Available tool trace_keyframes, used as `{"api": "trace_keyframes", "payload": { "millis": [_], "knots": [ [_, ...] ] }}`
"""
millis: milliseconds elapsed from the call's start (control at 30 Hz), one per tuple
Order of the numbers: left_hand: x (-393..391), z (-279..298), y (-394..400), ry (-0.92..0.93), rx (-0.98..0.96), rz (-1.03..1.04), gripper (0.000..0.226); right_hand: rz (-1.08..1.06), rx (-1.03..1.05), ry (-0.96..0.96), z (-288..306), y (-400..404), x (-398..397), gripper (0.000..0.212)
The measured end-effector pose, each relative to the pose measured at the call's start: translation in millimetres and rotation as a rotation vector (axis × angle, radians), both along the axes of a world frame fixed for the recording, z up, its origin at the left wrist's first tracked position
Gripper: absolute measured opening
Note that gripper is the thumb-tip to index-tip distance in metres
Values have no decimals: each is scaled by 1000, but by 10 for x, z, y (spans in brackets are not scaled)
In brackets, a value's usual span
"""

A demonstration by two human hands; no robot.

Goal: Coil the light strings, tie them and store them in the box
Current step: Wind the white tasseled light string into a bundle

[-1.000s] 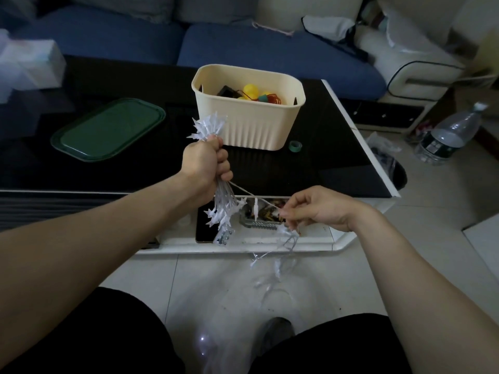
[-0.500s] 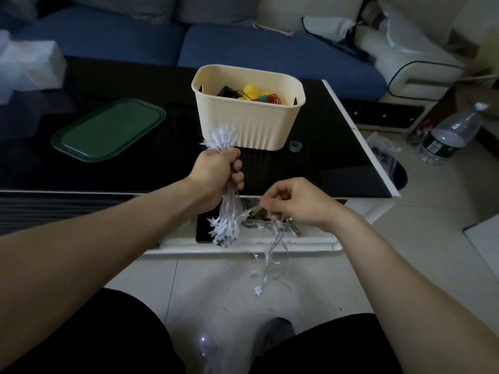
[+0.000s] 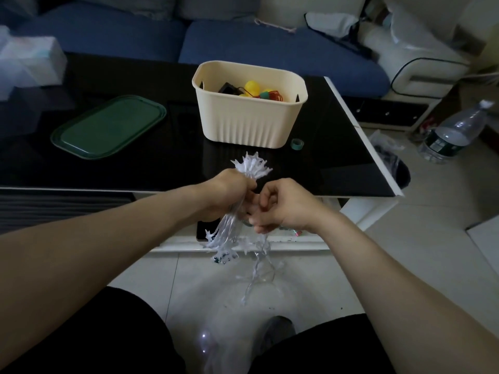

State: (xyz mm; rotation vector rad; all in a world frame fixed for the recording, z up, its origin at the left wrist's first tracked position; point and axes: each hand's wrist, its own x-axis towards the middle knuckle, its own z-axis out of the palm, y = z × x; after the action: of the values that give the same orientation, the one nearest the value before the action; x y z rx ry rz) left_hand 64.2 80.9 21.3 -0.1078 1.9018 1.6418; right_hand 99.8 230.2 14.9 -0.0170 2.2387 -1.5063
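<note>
Left hand fist grips bundled clear-wire light string, spiky white star tips; right hand fingers curled, pinching loose strand. Ribbed cream plastic box near table's right edge.

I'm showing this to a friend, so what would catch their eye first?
First, the two hands meeting at centre: the left hand grips a white light string bundle, the right hand pinching its loose tail. Behind them, a cream box stands on the black table.
</note>
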Motion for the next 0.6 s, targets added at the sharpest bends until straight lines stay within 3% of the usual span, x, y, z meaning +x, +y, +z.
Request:
{"api": "trace_keyframes", "payload": {
  "millis": [167, 300, 467, 600],
  "knots": [
    [27, -54, -50, 79, -173, -204, 38, 0, 50, 58, -13, -114, 7, 51],
    [56, 9, -81, 118, -246, -306, 37, -28, 52, 135, -99, -165, -42, 46],
    [-55, -32, -128, 127, -221, -91, 26, -187, 71, 259, -104, -142, -77, 38],
    [-124, 4, -160, 120, -97, 92, 23, -129, 144, 118, -71, -66, -83, 51]
  ]
}}
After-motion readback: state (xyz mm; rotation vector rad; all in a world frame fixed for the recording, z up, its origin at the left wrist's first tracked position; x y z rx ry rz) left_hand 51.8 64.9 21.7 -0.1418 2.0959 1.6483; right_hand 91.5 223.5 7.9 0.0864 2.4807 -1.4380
